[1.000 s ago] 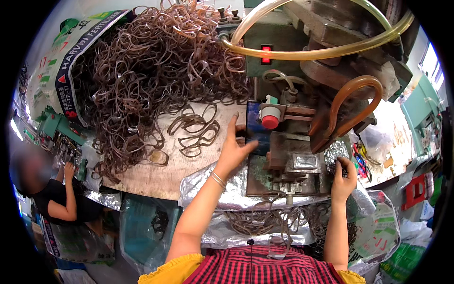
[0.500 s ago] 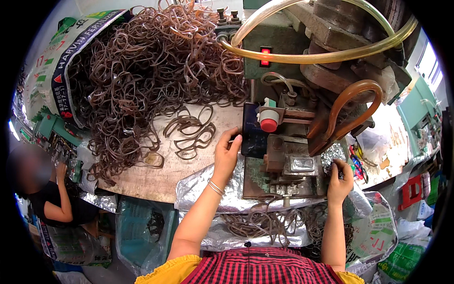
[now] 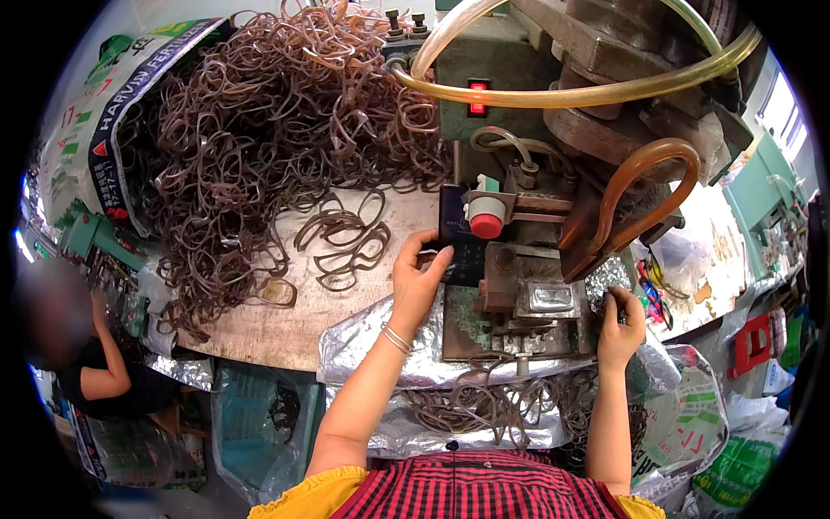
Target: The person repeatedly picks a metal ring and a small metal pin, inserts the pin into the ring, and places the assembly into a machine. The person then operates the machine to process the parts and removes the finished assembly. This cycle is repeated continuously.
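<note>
While left grip (image 3: 418,281) touches machine (image 3: 519,285) | loops (image 3: 346,238) lie left, near

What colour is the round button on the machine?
Red; the round button shows best in the head view.

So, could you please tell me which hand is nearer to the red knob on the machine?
Left. The left hand sits just below-left of the red knob; the right hand is farther off, at the machine's lower right.

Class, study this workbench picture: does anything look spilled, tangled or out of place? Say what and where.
A huge tangled heap of brown loops sprawls over the wooden table, with a few stray loops lying apart beside the left hand. More loops have dropped below the machine, onto crinkled foil.
</note>
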